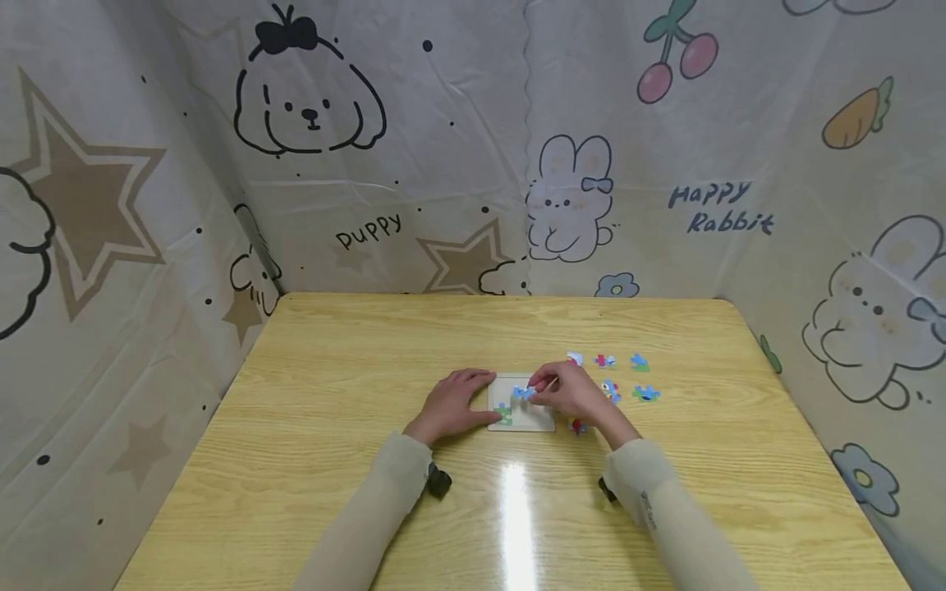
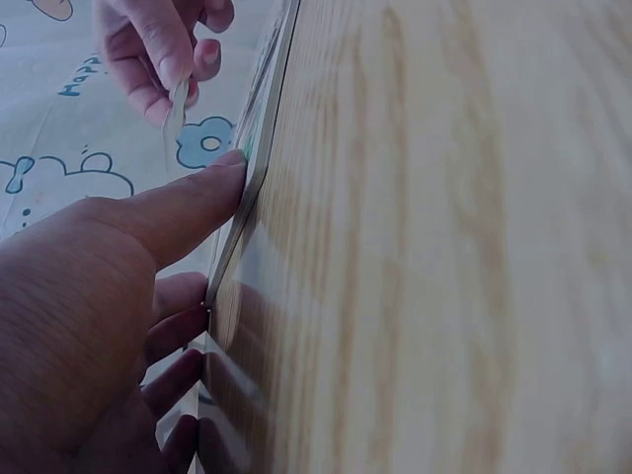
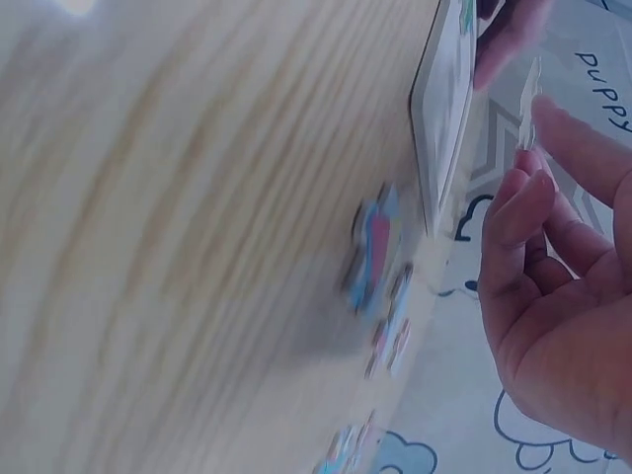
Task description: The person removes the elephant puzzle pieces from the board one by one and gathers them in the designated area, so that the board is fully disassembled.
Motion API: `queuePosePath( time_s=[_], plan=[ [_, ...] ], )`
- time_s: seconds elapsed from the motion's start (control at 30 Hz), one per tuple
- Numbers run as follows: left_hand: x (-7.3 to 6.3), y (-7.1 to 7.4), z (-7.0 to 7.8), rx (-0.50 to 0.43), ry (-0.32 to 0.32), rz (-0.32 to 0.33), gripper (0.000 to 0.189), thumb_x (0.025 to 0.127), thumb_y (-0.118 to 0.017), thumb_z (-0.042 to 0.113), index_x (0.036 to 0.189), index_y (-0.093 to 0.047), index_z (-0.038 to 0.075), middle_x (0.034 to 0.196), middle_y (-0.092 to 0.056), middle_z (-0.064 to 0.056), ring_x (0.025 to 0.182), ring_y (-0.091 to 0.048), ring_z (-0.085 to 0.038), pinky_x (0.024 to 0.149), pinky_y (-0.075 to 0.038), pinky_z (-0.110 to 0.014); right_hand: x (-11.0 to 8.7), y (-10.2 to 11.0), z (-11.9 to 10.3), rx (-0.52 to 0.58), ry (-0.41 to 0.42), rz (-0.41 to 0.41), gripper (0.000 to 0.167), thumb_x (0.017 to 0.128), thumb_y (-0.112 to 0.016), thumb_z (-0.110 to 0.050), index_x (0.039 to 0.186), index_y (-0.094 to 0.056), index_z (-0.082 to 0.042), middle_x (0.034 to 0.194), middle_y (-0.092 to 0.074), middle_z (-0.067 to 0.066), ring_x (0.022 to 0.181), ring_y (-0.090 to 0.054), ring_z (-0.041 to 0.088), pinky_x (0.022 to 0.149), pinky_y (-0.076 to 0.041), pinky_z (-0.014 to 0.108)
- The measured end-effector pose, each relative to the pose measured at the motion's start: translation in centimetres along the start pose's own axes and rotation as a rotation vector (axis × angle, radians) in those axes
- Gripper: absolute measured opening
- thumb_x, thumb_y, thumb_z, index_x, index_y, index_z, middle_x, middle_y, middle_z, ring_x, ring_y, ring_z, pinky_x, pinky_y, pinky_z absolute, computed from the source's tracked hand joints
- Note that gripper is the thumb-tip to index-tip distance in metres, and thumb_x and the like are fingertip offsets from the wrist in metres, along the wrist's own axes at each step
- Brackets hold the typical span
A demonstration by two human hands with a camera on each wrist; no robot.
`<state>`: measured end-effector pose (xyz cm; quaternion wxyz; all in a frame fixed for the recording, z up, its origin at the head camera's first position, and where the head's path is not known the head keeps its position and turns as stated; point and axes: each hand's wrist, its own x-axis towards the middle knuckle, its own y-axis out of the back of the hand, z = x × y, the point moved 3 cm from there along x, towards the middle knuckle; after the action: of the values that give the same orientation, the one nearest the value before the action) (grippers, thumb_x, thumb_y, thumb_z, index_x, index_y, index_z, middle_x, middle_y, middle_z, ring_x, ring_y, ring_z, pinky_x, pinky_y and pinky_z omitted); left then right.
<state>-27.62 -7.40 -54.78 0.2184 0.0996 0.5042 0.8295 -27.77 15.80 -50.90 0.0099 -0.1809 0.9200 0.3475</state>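
A shallow white puzzle tray [image 1: 538,420] lies on the table, with a green puzzle piece [image 1: 505,413] in its near left corner. At the tray's left side is my left hand [image 1: 452,404], fingers spread along the edge. Its thumb [image 2: 202,197] presses on the tray's rim beside the green piece. My right hand [image 1: 571,389] pinches a mostly blue puzzle piece [image 1: 523,393] between thumb and fingertips, over the tray. From the right wrist, this piece [image 3: 529,111] appears edge-on, raised above the tray's surface [image 3: 439,118].
Several loose puzzle pieces lie right of the tray, among them a red and white piece [image 1: 604,361], a blue and green piece [image 1: 639,363] and another [image 1: 646,394]. One piece [image 1: 578,427] sits close to the tray's near right corner. Printed cloth [image 1: 443,180] hangs behind the table.
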Motion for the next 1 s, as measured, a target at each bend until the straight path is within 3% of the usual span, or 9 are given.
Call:
queuePosePath(
  time_s=[0.5, 1.0],
  plan=[
    [0.1, 0.1, 0.2, -0.006, -0.010, 0.007, 0.077, 0.093, -0.070, 0.058, 0.157, -0.047, 0.023, 0.161, -0.045, -0.002, 0.151, -0.038, -0.030, 0.123, -0.031, -0.055, -2.6, 3.4, 2.0, -0.054, 0.058, 0.019, 0.019, 0.091, -0.081, -0.015, 0.106, -0.074, -0.005, 0.094, -0.067, 0.004, 0.080, -0.058, 0.017, 0.070, -0.049, 0.026],
    [0.1, -0.4, -0.2, -0.003, -0.004, 0.005, 0.077, 0.093, -0.070, 0.059, 0.157, -0.046, 0.024, 0.161, -0.046, -0.001, 0.151, -0.037, -0.029, 0.123, -0.031, -0.054, -6.8, 7.7, 7.8, -0.086, 0.013, 0.062, 0.021, 0.093, -0.078, -0.017, 0.108, -0.072, -0.004, 0.098, -0.067, 0.006, 0.085, -0.056, 0.018, 0.069, -0.048, 0.023]
  ],
)
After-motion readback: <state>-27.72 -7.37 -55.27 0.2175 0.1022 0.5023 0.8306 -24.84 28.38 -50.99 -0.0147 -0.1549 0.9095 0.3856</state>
